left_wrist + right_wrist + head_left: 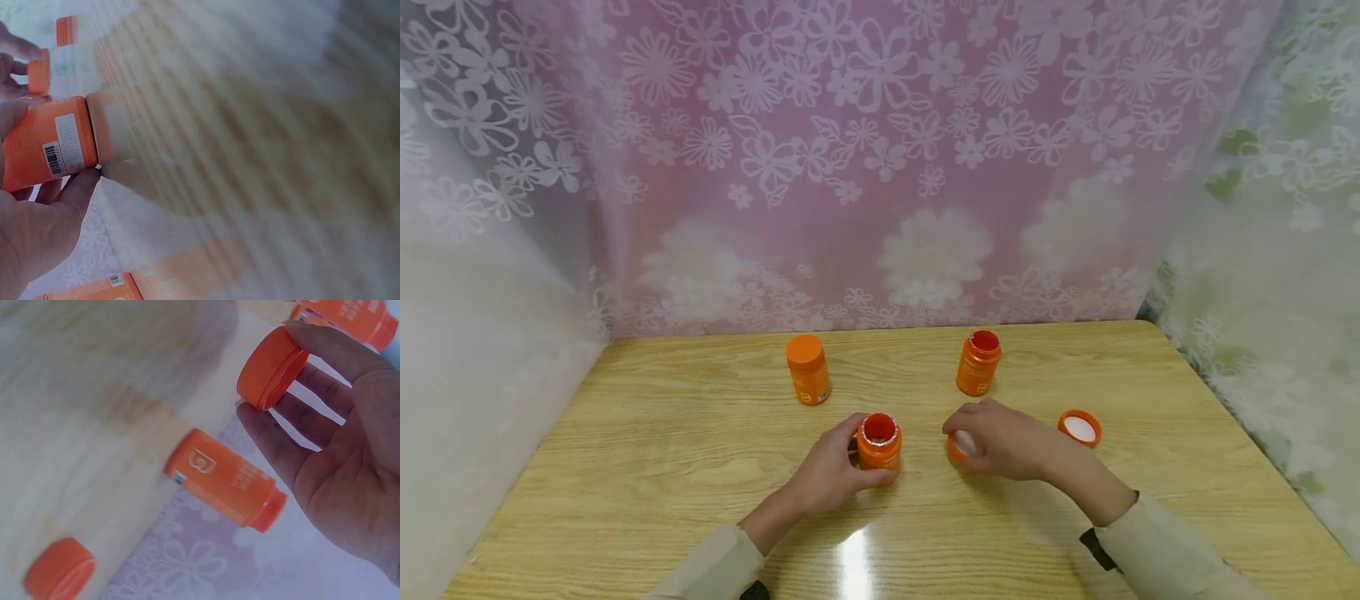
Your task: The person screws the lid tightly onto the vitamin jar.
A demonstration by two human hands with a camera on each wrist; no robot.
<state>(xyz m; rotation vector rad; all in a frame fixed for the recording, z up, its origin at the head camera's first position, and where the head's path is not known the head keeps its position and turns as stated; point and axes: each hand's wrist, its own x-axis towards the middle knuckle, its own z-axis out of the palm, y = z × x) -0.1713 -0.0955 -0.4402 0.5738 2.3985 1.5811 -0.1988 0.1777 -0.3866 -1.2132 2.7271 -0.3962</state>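
My left hand (832,472) grips an uncapped orange bottle (880,460) from its left side, the thumb along the front. The bottle stands upright on the table, its red mouth facing up; a barcode label shows on it in the left wrist view. To its right, my right hand (1000,437) pinches an orange screw cap (272,367) by its rim between thumb and fingers. The cap's white inner side (964,442) faces up, close over the table. In the head view the fingers hide part of this cap.
A capped orange bottle (808,371) stands at the back left. Another uncapped orange bottle (977,365) stands at the back right. A second cap (1080,427) lies inside up on the wooden table (685,442), right of my right hand. Floral curtains (880,167) hang behind and at both sides.
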